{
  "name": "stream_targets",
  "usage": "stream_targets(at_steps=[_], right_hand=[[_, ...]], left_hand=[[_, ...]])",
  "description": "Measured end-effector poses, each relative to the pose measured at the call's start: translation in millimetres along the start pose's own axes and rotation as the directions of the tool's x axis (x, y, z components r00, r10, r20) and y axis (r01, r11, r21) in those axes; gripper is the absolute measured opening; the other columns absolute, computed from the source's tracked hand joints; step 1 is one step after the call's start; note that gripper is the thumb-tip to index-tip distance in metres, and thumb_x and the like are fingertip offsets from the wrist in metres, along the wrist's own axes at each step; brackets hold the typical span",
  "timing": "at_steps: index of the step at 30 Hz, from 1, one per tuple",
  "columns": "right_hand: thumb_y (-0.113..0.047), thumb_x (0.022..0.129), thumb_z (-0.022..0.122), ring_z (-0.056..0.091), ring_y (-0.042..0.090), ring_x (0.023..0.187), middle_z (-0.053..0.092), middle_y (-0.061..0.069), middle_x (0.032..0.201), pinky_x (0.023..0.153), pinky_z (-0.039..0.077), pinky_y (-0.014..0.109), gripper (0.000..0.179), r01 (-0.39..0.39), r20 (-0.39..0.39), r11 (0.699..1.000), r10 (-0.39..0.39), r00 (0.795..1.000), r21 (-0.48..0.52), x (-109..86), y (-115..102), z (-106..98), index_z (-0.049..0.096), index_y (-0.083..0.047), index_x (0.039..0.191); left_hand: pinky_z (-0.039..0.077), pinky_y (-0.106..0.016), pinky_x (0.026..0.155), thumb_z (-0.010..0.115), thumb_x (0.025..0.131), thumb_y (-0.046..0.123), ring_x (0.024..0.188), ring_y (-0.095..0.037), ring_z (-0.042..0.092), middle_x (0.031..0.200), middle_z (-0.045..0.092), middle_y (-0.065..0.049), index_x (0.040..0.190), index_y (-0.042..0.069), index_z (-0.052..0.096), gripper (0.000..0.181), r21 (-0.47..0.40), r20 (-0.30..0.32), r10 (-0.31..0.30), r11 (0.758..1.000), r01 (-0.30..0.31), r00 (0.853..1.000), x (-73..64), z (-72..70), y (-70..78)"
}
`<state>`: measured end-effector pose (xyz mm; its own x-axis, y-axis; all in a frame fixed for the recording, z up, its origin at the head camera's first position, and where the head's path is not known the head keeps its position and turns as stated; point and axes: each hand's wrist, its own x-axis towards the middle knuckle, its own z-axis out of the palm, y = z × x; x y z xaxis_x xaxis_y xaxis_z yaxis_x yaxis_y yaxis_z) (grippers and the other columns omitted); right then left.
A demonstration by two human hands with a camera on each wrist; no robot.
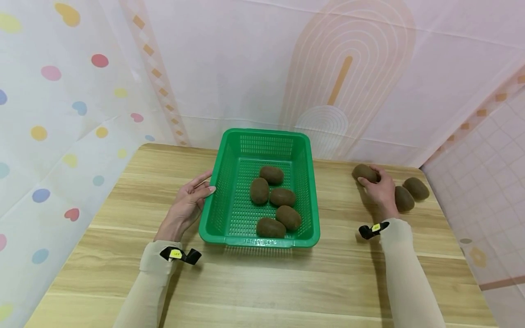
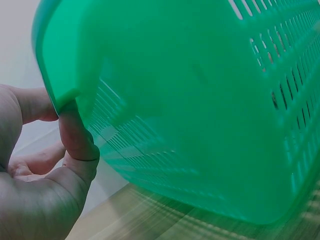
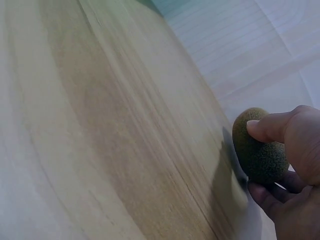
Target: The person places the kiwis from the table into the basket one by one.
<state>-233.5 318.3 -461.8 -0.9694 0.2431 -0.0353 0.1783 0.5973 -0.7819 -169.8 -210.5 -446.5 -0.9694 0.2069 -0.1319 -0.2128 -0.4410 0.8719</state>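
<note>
Left hand [image 1: 189, 200]: relaxed fingers against green perforated plastic basket [image 1: 234, 214]. Right hand [image 1: 380, 187]: clamped on brown fuzzy oval kiwi [image 1: 363, 172], wooden counter [image 1: 287, 282].

The right hand [image 3: 290, 165] pinches a fuzzy brown kiwi [image 3: 257, 146] between thumb and fingers at the far edge of the pale wooden counter [image 3: 100, 140], beside the backdrop.

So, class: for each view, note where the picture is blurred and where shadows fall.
Head view: sharp, soft shadows under the green basket. Left wrist view: basket close and blurred, table streaked. Right wrist view: wooden table smeared; the kiwi in the right hand casts a dark shadow.
</note>
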Motion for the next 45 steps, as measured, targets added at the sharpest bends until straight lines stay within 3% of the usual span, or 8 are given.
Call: stream_targets(at_steps=[14, 23, 32, 41, 45], right_hand=[[-0.03, 0.099, 0.068, 0.048, 0.038, 0.138, 0.046, 0.019, 0.157, 0.112, 0.047, 0.05, 0.068, 0.021, 0.012, 0.997, -0.021, 1.0, 0.069, -10.0, -20.7, 2.4, 0.041, -0.011, 0.158], [-0.026, 0.098, 0.071, 0.054, 0.037, 0.131, 0.053, 0.021, 0.15, 0.104, 0.049, 0.039, 0.064, 0.102, -0.018, 0.994, -0.101, 0.995, 0.05, -13.1, -36.3, 5.8, 0.047, -0.008, 0.154], [-0.03, 0.097, 0.071, 0.058, 0.037, 0.126, 0.054, 0.019, 0.149, 0.104, 0.052, 0.043, 0.064, 0.156, -0.006, 0.985, -0.156, 0.988, 0.068, -18.4, -55.6, 6.4, 0.047, -0.013, 0.154], [-0.028, 0.096, 0.074, 0.061, 0.034, 0.118, 0.059, 0.018, 0.142, 0.09, 0.05, 0.019, 0.062, 0.204, -0.005, 0.976, -0.204, 0.979, 0.079, -25.1, -74.4, 8.5, 0.051, -0.014, 0.151], [-0.028, 0.095, 0.075, 0.062, 0.032, 0.117, 0.06, 0.018, 0.139, 0.092, 0.052, 0.022, 0.06, 0.237, -0.003, 0.968, -0.238, 0.971, 0.087, -27.7, -81.8, 9.8, 0.053, -0.014, 0.149]], left_hand=[[0.064, -0.021, 0.082, 0.062, 0.098, -0.006, 0.092, -0.008, 0.073, 0.107, 0.072, -0.001, 0.16, -0.004, 0.027, 0.071, 0.023, -0.004, 0.01, 1.0, -0.01, 1.0, 0.4, 0.0, -0.6], [0.063, -0.021, 0.083, 0.06, 0.098, -0.007, 0.093, -0.008, 0.072, 0.107, 0.071, -0.001, 0.159, -0.004, 0.027, 0.07, 0.023, -0.007, -0.004, 1.0, 0.004, 1.0, 0.3, 1.0, -0.5], [0.063, -0.021, 0.083, 0.06, 0.099, -0.007, 0.094, -0.009, 0.073, 0.107, 0.072, -0.001, 0.158, -0.005, 0.028, 0.068, 0.026, 0.004, 0.014, 1.0, -0.014, 1.0, 0.2, 1.2, -1.0], [0.064, -0.022, 0.083, 0.061, 0.098, -0.007, 0.093, -0.009, 0.073, 0.108, 0.073, -0.001, 0.159, -0.004, 0.028, 0.069, 0.023, -0.003, 0.003, 1.0, -0.003, 1.0, 0.7, 0.0, -1.4], [0.064, -0.022, 0.082, 0.06, 0.098, -0.008, 0.093, -0.009, 0.073, 0.108, 0.072, -0.001, 0.158, -0.004, 0.028, 0.068, 0.02, -0.003, 0.004, 1.0, -0.004, 1.0, 0.8, 0.0, -2.0]])
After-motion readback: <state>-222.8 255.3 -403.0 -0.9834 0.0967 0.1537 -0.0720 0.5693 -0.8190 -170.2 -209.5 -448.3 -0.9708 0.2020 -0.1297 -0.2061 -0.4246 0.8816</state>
